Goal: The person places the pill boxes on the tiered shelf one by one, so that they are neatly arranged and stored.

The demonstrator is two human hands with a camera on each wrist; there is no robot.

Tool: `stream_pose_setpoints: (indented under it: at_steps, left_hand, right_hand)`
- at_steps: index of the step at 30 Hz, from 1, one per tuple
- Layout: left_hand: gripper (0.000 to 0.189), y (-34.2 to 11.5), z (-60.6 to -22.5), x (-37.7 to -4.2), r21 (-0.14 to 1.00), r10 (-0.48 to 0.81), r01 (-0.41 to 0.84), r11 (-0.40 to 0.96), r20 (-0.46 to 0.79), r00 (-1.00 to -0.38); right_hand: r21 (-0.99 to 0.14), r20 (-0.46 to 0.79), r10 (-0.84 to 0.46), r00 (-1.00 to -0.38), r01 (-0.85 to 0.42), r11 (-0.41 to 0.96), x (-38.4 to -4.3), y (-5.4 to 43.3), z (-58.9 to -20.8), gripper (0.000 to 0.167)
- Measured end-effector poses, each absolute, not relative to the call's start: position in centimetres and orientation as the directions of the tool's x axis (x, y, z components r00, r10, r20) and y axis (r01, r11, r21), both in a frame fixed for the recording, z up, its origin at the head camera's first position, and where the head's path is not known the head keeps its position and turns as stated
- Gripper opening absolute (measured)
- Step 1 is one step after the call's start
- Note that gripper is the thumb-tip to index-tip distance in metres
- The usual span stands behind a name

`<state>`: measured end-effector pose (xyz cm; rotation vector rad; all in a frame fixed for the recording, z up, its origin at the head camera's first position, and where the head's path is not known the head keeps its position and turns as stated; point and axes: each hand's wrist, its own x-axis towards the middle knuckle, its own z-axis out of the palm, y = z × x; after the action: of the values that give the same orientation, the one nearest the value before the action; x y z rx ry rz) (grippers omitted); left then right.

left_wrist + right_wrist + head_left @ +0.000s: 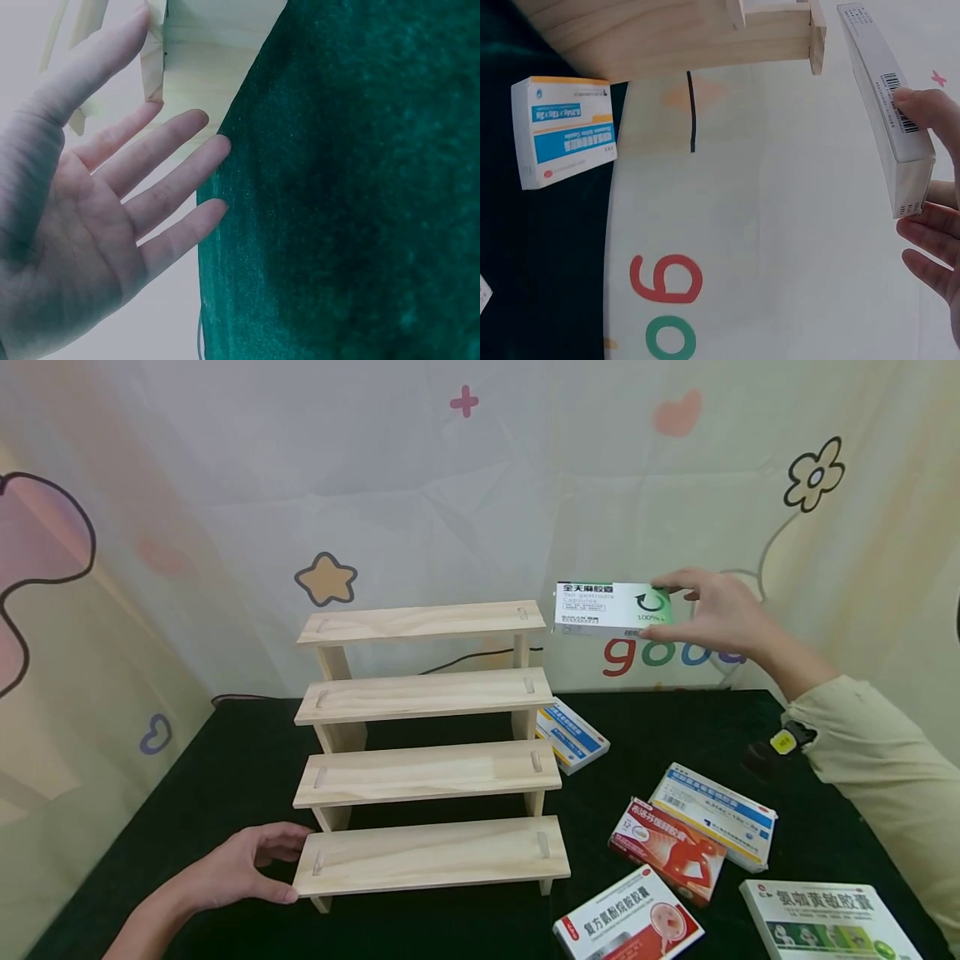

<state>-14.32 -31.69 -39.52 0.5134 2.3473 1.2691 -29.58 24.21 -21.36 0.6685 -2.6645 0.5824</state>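
Pale cloth (420,527) printed with a star, hearts, a flower and colored letters hangs behind a dark green surface (225,760). On the surface stands a light wooden rack (431,770) of four stepped shelves, each higher one set farther back, and a thin black cord (480,656) shows behind its upper part.

Right of the top shelf, raised in the air and near its end without touching, is the capsule box (600,607), white with a green end. The right hand (708,610) grips it by that end; the right wrist view shows the thumb on the barcode side and fingers under the opposite side. A black strap (802,732) with a yellow square sits near the right sleeve's cuff.

At the lowest shelf's left end, the left hand (255,867) holds the board between thumb and forefinger, its other fingers spread and fairly straight.

One blue-and-white box (573,735) lies partly behind the rack's right side. Farther right, a second blue-and-white box (716,814) lies against a red box (667,847). Nearer the front are a red-and-white box (630,918) and a green-and-white box (828,922), both cut off by the frame's lower edge.
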Motion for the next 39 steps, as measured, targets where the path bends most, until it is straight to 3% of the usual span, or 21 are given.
stream_pose_setpoints:
  at_steps: [39]
  left_hand:
    - [0.062, -31.5, -39.4, -13.8, 0.824, 0.46, 0.123, 0.553, -0.179, -0.87]
  right_hand:
    - [-0.352, 0.455, -0.485, -0.747, -0.651, 0.673, -31.9, 13.9, -21.3, 0.066]
